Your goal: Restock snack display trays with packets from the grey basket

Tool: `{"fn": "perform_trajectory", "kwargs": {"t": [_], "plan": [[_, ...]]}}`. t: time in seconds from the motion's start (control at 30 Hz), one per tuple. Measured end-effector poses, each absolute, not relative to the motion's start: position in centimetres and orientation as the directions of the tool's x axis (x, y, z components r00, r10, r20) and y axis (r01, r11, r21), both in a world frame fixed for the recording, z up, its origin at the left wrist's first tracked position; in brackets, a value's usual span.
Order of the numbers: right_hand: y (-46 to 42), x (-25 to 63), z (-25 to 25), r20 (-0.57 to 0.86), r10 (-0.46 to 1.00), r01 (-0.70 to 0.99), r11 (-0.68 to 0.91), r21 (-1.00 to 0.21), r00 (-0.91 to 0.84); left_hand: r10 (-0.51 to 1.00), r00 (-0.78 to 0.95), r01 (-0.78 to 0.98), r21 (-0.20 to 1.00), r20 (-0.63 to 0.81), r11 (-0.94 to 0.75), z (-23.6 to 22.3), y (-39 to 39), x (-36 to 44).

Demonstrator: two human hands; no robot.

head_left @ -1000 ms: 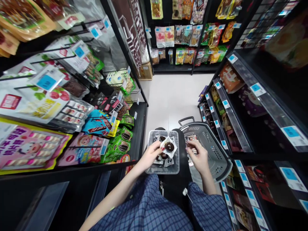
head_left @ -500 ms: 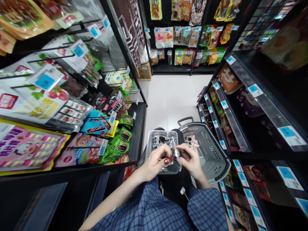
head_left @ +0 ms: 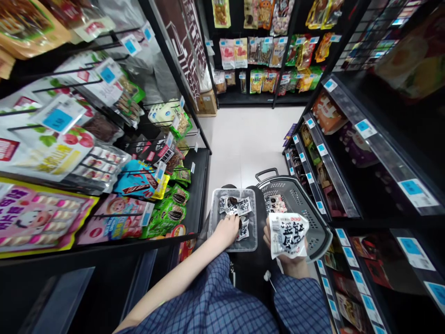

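Observation:
A clear plastic tub (head_left: 212,222) rests across the knees, with several small white packets (head_left: 243,205) printed in black characters inside. My left hand (head_left: 227,232) reaches down into it, fingers bent together around the edge of one small packet (head_left: 242,230); their tips are partly hidden. To the right of the tub, my right hand (head_left: 295,263) grips a white snack packet (head_left: 288,234) with bold black characters, its printed face turned up to me. Most of the right fingers are hidden behind this packet.
A grey shopping basket (head_left: 313,218) stands at the right, holding a few packets (head_left: 274,203). Shelves of hanging snack bags (head_left: 167,211) crowd the left side. Shelving with price tags (head_left: 412,188) runs along the right. Pale floor (head_left: 239,139) leads to a back rack.
My hands were together over the tub around a dark, shiny wrapper. They have since parted: the left went down into the tub, the right moved right and shows a white packet.

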State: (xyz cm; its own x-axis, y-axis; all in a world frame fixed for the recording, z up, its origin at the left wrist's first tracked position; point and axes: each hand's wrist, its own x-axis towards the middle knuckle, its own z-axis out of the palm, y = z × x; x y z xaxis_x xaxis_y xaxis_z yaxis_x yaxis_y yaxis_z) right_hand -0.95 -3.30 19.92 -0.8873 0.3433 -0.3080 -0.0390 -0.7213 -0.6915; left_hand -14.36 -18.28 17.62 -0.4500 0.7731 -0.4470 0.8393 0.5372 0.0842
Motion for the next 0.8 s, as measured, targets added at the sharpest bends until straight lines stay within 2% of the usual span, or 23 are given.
{"fn": "perform_trajectory", "kwargs": {"t": [0.17,0.27,0.37,0.47,0.53,0.63,0.7,0.8], "plan": [[-3.1,-0.2,18.8,-0.292,0.37,-0.036,-0.67,-0.741,-0.882,0.751,-0.466,0.829,0.067,-0.468,0.556,17.3,-17.6,-14.7],[-2.7,0.0,18.6,-0.274,0.45,-0.059,-0.599,-0.799,-0.85,0.74,-0.461,0.822,0.079,-0.49,0.564,17.4,-17.6,-14.9],[-1.3,-0.2,19.2,-0.201,0.595,-0.128,-0.464,-0.877,-0.778,0.74,-0.436,0.818,0.118,-0.512,0.563,17.7,-17.9,-15.1],[1.3,-0.9,19.2,-0.093,0.708,-0.123,-0.248,-0.961,-0.7,0.739,-0.435,0.809,0.138,-0.514,0.572,18.1,-18.3,-15.3],[3.2,-1.3,18.1,-0.058,0.778,-0.014,-0.086,-0.996,-0.625,0.739,-0.446,0.802,0.14,-0.505,0.58,18.3,-18.4,-15.3],[5.1,-1.9,15.2,-0.088,0.849,0.302,0.086,-0.949,-0.52,0.742,-0.467,0.796,0.137,-0.48,0.59,18.9,-18.5,-15.2],[5.5,-2.3,13.1,-0.142,0.859,0.479,0.13,-0.868,-0.491,0.744,-0.485,0.788,0.139,-0.459,0.599,19.5,-18.7,-15.1],[5.5,-2.9,11.1,-0.193,0.833,0.561,0.161,-0.812,-0.519,0.738,-0.536,0.755,0.158,-0.409,0.636,20.9,-19.3,-15.1]]}}
